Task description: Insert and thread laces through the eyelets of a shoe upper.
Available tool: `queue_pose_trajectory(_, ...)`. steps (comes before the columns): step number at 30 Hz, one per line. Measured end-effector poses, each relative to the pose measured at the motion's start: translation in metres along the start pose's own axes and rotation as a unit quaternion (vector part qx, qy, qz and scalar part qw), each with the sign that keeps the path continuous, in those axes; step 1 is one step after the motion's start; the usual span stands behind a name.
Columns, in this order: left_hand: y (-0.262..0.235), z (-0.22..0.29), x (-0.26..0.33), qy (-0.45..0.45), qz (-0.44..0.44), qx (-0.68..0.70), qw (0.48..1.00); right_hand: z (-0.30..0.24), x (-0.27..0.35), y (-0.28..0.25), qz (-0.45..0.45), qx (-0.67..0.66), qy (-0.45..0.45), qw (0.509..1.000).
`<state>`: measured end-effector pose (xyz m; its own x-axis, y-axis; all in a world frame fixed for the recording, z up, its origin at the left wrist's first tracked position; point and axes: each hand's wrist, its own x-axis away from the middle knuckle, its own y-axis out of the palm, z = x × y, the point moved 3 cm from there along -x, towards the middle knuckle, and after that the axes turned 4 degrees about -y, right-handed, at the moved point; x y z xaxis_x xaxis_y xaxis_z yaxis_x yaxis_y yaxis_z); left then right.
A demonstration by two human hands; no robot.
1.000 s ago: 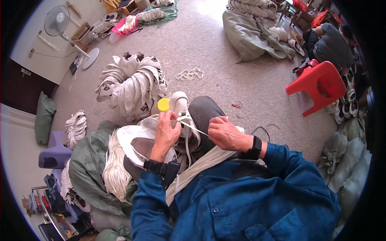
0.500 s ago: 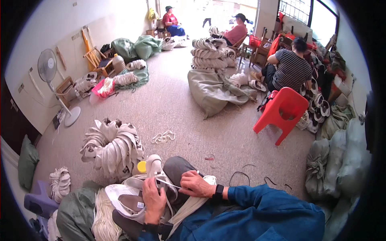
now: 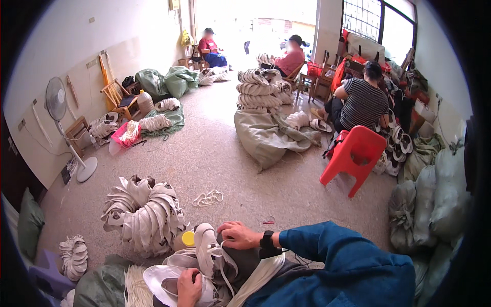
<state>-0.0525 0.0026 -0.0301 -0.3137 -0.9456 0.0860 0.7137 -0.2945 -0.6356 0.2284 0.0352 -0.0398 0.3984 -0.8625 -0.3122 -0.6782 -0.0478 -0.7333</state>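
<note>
The right hand (image 3: 239,236) rests spread on the white shoe (image 3: 208,250) on the lap, the left hand (image 3: 190,287) pinches its lace (image 3: 223,270), lacing appears unfinished, and a stacked ring of uppers (image 3: 143,215) lies near left.

Sacks, right edge: pale grey-green filled sacks (image 3: 434,199) stacked against the right wall, bulging and rounded
Sack, floor centre: large grey-green cloth sack (image 3: 268,138) slumped open on the floor, white stacked shoe parts on top of it
Sacks, far left wall: two dark green stuffed bags (image 3: 166,82) beside a wooden chair
Jug: pale plastic jug (image 3: 145,102) with a yellow cap, standing near the chair
Basket: pink basket (image 3: 121,139) holding white laces
Signs, screens: none visible
</note>
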Motion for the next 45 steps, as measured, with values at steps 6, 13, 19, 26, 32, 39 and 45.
queue_pose_trajectory(6,-0.005,0.017,-0.012,-0.017,-0.037,-0.037,0.998,0.013,-0.017,0.008,-0.023,-0.031,0.088,0.995)
queue_pose_trajectory(13,-0.007,0.012,-0.012,-0.009,-0.015,-0.045,0.999,0.004,-0.020,0.013,0.053,0.060,0.142,0.987)
queue_pose_trajectory(19,-0.006,0.009,-0.012,0.000,-0.010,-0.039,0.999,0.008,-0.018,0.017,0.033,0.087,0.104,0.990)
queue_pose_trajectory(26,-0.006,0.009,-0.012,0.001,-0.016,-0.042,0.999,0.004,-0.018,0.016,0.037,0.100,0.086,0.991)
queue_pose_trajectory(32,-0.008,0.014,-0.011,0.002,-0.025,-0.036,0.999,0.003,-0.017,0.014,0.034,0.101,0.086,0.991)
queue_pose_trajectory(39,-0.004,0.009,-0.012,0.008,-0.012,-0.036,0.999,0.003,-0.017,0.014,0.032,0.092,0.089,0.991)
queue_pose_trajectory(45,-0.005,0.008,-0.012,-0.002,-0.014,-0.038,0.999,0.002,-0.018,0.013,0.028,0.093,0.091,0.991)
